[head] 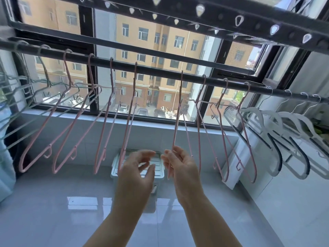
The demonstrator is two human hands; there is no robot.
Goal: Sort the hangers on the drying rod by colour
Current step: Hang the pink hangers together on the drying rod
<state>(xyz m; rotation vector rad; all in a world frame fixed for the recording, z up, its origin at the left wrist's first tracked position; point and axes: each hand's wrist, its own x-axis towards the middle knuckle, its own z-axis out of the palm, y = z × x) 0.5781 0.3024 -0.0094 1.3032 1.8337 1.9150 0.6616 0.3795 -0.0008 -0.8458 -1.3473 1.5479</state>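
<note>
Drying rod (160, 69): dark, running across the window, lower towards the right.
Green hangers (10, 97): bunched at the rod's far left.
Pink hangers (104, 132): spread along the middle, apart from one another.
White hangers (274, 122): grouped at the right end.
Left hand (140, 168): raised, fingers loosely curled, blurred, holding nothing.
Right hand (181, 166): raised beside it, fingers half curled about the lower end of one pink hanger (177, 113); whether it is actually gripped cannot be told.
Lidded clear storage box (114, 166): on the tiled floor (53, 211) below the hands.
</note>
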